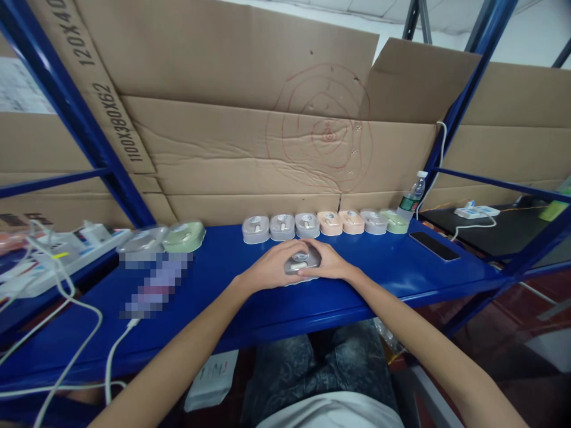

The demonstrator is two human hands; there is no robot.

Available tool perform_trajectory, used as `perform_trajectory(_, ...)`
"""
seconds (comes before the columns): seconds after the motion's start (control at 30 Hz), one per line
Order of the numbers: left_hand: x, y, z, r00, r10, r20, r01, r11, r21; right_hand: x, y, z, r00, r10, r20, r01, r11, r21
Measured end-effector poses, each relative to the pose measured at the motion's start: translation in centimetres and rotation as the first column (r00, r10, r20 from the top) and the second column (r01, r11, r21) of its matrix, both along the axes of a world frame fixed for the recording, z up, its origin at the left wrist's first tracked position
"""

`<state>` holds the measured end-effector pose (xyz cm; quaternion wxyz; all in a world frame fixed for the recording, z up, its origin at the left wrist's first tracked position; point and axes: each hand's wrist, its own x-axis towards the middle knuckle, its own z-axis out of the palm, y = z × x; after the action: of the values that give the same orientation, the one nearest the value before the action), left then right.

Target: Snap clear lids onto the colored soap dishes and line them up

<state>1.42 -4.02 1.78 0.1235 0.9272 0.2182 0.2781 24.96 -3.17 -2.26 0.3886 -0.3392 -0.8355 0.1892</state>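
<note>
My left hand [268, 265] and my right hand [331, 260] curve around a small grey rounded-square case [307, 260] at the front of the blue tabletop. It has a clear cover, a round label and a pale, glossy piece on top. Both thumbs and fingers rest against its sides, so much of its outline is hidden. Just behind my hands runs a row of similar cases: a grey case [282, 227], an orange case [330, 223] and a green case [397, 222] among them.
Another green case [184, 237] and a greyish case [143, 241] sit at the left. A blurred-out object lies before them, with a white cable [113, 356]. At the right are a phone [434, 245] and a bottle [411, 196]. Cardboard [223, 148] stands behind the blue tabletop [214, 285].
</note>
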Motion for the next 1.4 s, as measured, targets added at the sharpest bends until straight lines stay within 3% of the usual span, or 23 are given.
perform_trajectory(0.27,-0.9,1.0,-1.0,0.999,0.045,0.019,-0.044,0.997,-0.069,-0.2,0.2,-0.2,0.996,-0.077,0.033,0.078,0.997,-0.018)
perform_trajectory(0.43,-0.9,1.5,-2.0,0.989,0.118,0.084,-0.115,0.993,-0.041,0.0,0.5,-0.1,0.993,-0.094,-0.066,0.082,0.982,-0.172)
perform_trajectory(0.6,-1.0,1.5,-2.4,0.974,0.178,0.137,-0.158,0.977,-0.146,0.8,1.5,0.0,0.984,-0.101,-0.145,0.061,0.965,-0.255)
perform_trajectory(0.77,-1.6,1.9,-2.5,0.971,0.221,0.089,-0.197,0.955,-0.223,3.7,2.2,1.1,0.936,-0.286,-0.207,0.231,0.939,-0.253)
perform_trajectory(0.87,-1.8,2.0,-2.3,0.978,0.209,-0.007,-0.205,0.951,-0.23,6.6,1.6,1.6,0.903,-0.407,-0.134,0.378,0.904,-0.198)
perform_trajectory(0.97,-2.0,2.0,-1.9,0.975,0.2,-0.098,-0.215,0.958,-0.187,9.3,0.7,1.4,0.87,-0.478,0.119,0.484,0.875,-0.024)
perform_trajectory(1.13,-2.1,1.9,-1.9,0.965,0.205,-0.16,-0.225,0.968,-0.115,11.7,0.3,0.8,0.765,-0.486,0.423,0.443,0.873,0.203)
perform_trajectory(1.27,-2.2,2.0,-2.3,0.968,0.206,-0.145,-0.225,0.965,-0.131,10.4,0.0,1.4,0.782,-0.461,0.419,0.4,0.887,0.23)
perform_trajectory(1.4,-1.9,2.0,-2.5,0.967,0.214,-0.14,-0.231,0.966,-0.119,6.4,-1.0,2.5,0.917,-0.281,0.283,0.231,0.953,0.196)
